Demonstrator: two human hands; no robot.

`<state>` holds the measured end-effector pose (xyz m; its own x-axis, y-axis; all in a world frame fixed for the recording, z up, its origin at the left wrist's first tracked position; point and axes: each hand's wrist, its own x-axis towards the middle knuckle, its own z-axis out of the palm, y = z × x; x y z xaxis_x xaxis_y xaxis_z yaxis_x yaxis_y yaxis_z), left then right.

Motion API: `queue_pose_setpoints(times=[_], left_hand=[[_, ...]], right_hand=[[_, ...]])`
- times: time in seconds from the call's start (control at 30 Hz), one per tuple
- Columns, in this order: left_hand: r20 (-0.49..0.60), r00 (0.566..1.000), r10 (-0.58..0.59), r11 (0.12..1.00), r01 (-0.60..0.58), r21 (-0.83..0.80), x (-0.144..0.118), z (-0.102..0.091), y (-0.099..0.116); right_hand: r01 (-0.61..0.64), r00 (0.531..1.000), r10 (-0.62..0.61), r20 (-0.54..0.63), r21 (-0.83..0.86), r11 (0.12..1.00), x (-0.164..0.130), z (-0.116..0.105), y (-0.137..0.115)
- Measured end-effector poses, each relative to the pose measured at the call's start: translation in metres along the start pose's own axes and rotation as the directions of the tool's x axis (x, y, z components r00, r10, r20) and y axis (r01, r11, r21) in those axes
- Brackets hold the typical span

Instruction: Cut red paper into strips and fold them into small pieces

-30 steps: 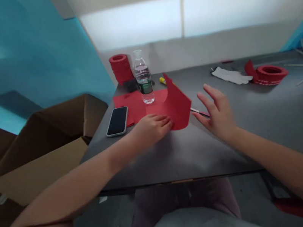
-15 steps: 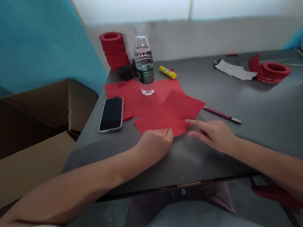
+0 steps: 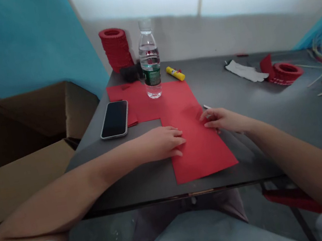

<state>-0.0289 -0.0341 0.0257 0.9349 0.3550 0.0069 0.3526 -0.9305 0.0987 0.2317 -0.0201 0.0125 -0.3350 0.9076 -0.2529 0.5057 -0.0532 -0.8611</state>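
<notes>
A sheet of red paper (image 3: 202, 150) lies flat, its near end close to the table's front edge. My left hand (image 3: 166, 142) rests on its left side with the fingers spread. At the right edge of the sheet is my right hand (image 3: 224, 120), thumb and fingers apart and slightly curled, fingertips over the paper. Part of a pen (image 3: 207, 106) shows just past the right fingers; the hand and wrist hide the rest. Behind lies more red paper (image 3: 142, 109), with a clear water bottle (image 3: 150, 61) standing on it.
To the left are a phone (image 3: 115, 119) and an open cardboard box (image 3: 24, 183). A stack of red rings (image 3: 116, 52) and a yellow glue stick (image 3: 175, 73) sit at the back. Further right lie a white glove (image 3: 246, 71) and a red paper roll (image 3: 286, 73).
The red sheet has opened out flat and now reaches toward the front edge. My left hand went from pinching it to lying spread on it. My right hand moved up to its right edge.
</notes>
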Motion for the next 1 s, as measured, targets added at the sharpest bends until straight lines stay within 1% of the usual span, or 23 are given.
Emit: queue_pose_setpoints(times=[0.07,0.1,0.17,0.23,0.3,0.33,0.4,0.47,0.5,0.57,0.63,0.7,0.77,0.83,0.9,1.0], left_hand=[[0.076,0.997,0.016,0.999,-0.018,0.032,-0.002,0.003,-0.009],[0.085,0.996,0.012,0.999,-0.017,0.049,-0.002,0.005,-0.010],[0.054,0.998,-0.008,0.997,0.005,0.072,0.000,0.010,-0.008],[0.024,1.000,0.000,0.997,-0.002,0.083,0.002,0.015,-0.005],[0.001,1.000,0.012,0.997,-0.012,0.080,0.004,0.019,-0.004],[-0.013,1.000,0.011,0.997,-0.010,0.070,0.004,0.020,-0.005],[-0.038,0.999,-0.011,0.999,0.012,0.040,0.004,0.022,-0.007],[-0.040,0.998,-0.045,0.999,0.045,-0.004,0.004,0.024,-0.009],[-0.040,0.998,-0.054,0.998,0.053,-0.027,0.003,0.025,-0.010],[-0.043,0.998,-0.046,0.997,0.043,-0.064,0.003,0.026,-0.011],[-0.049,0.998,-0.036,0.997,0.032,-0.075,0.003,0.028,-0.012],[-0.050,0.998,-0.037,0.997,0.034,-0.072,0.003,0.028,-0.012],[-0.053,0.998,-0.041,0.997,0.037,-0.074,0.004,0.029,-0.012],[-0.055,0.998,-0.037,0.997,0.033,-0.076,0.004,0.029,-0.013],[-0.056,0.998,-0.032,0.996,0.027,-0.086,0.004,0.029,-0.014],[-0.105,0.994,-0.025,0.993,0.013,-0.118,0.005,0.029,-0.015]], right_hand=[[-0.034,0.999,0.033,-0.031,-0.025,0.999,0.004,-0.001,0.000],[-0.050,0.997,0.048,-0.057,-0.031,0.998,0.006,0.000,0.001],[-0.051,0.990,0.051,-0.130,0.001,0.999,0.008,0.001,0.002],[-0.039,0.975,0.062,-0.215,0.108,0.993,0.007,0.001,0.003],[-0.033,0.959,0.104,-0.262,0.262,0.965,0.003,0.000,0.002],[-0.033,0.960,0.122,-0.252,0.330,0.943,0.000,-0.001,0.002],[-0.034,0.977,0.117,-0.180,0.411,0.911,-0.007,-0.001,0.001],[-0.017,0.992,0.067,-0.110,0.410,0.912,-0.014,0.003,-0.001],[0.009,0.994,0.034,-0.104,0.381,0.924,-0.016,0.006,-0.002],[0.110,0.986,-0.072,-0.152,0.258,0.960,-0.019,0.016,-0.005],[0.251,0.953,-0.243,-0.179,0.025,0.968,-0.018,0.027,-0.009],[0.372,0.906,-0.404,-0.126,-0.219,0.902,-0.016,0.037,-0.012],[0.444,0.868,-0.495,-0.030,-0.397,0.803,-0.013,0.043,-0.012],[0.474,0.851,-0.522,0.059,-0.516,0.714,-0.010,0.046,-0.010],[0.473,0.851,-0.512,0.113,-0.590,0.655,-0.009,0.044,-0.006],[0.476,0.856,-0.491,0.158,-0.611,0.633,-0.010,0.037,0.000]])
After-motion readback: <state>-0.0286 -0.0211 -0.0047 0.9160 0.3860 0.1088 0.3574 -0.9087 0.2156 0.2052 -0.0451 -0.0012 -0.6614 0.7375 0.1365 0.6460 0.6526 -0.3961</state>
